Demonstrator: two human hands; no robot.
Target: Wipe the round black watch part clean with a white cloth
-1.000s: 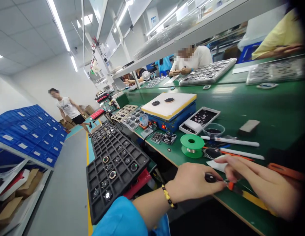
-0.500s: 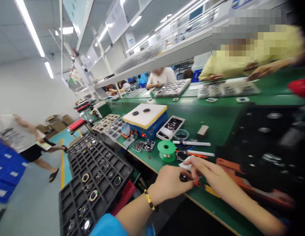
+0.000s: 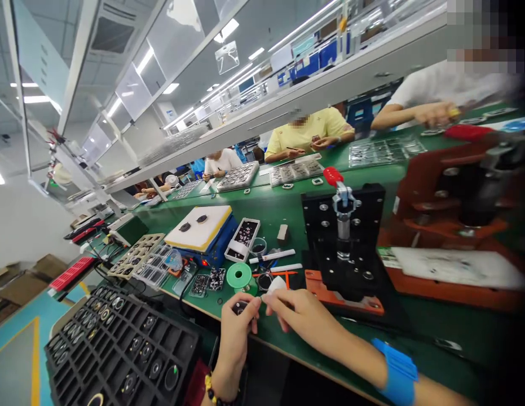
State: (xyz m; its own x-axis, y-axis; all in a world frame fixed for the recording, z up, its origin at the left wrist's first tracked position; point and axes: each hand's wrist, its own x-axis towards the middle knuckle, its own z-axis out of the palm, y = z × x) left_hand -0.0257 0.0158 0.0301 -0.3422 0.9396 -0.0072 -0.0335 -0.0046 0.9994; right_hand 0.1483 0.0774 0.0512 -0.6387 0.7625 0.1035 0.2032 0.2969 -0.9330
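My left hand (image 3: 233,332), with a yellow and black bead bracelet at its wrist, is closed around a small round black part (image 3: 240,307). Fingertips of my right hand (image 3: 300,313) are pinched together close beside the left thumb; whatever is between them is too small to make out. A blue band (image 3: 393,369) circles my right forearm. Just behind the right fingers lies a crumpled white piece (image 3: 278,283) that looks like tissue. A green wire spool (image 3: 239,276) stands on the bench beyond my left hand.
A black compartment tray (image 3: 118,349) with round parts sits at the left. Beyond are a blue box with a white foam top (image 3: 198,225) and a white parts tray (image 3: 244,239). A black press with a red handle (image 3: 342,242) stands to the right. Co-workers sit across the bench.
The view has swung to the right, so the walking person is out of sight and the press shows fully. My left hand has turned more upright, still holding the round part.
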